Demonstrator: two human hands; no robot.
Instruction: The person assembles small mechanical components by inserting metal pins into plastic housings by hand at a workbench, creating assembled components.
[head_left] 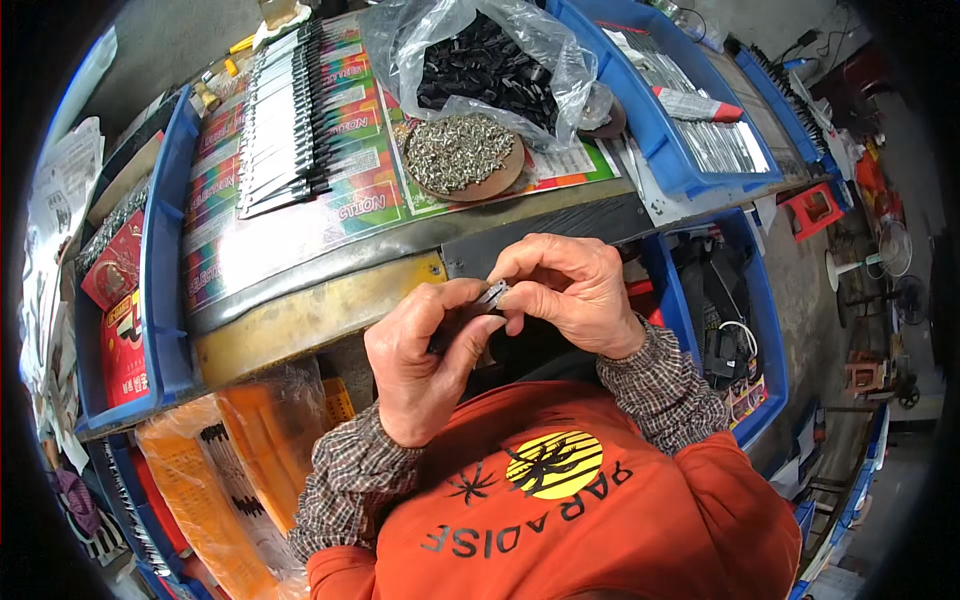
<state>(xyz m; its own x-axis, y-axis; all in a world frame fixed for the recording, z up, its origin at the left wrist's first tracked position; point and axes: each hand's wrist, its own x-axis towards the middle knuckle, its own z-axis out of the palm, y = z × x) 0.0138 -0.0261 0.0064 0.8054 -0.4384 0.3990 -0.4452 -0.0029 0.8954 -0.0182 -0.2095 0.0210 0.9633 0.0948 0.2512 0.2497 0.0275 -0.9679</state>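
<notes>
In front of my chest, just off the bench edge, both hands meet at a small dark part with a silvery end (490, 296). My left hand (412, 352) is closed, pinching it between thumb and forefinger. The fingertips of my right hand (565, 292) are pinched on its silvery end from the other side. Fingers cover most of it, so I cannot make out its exact kind. Nearest beyond the hands is a round dish (490, 185) heaped with small metal rivet-like pieces. Behind that lies a clear plastic bag (392, 45) full of black plastic pieces (485, 75).
A row of flat silvery strips with black ends (280, 120) lies at the bench's left. Blue trays stand around: one with metal strips (655, 135), one with red boxes (180, 300), one lower right (685, 310). Orange plastic crates (190, 480) sit below left.
</notes>
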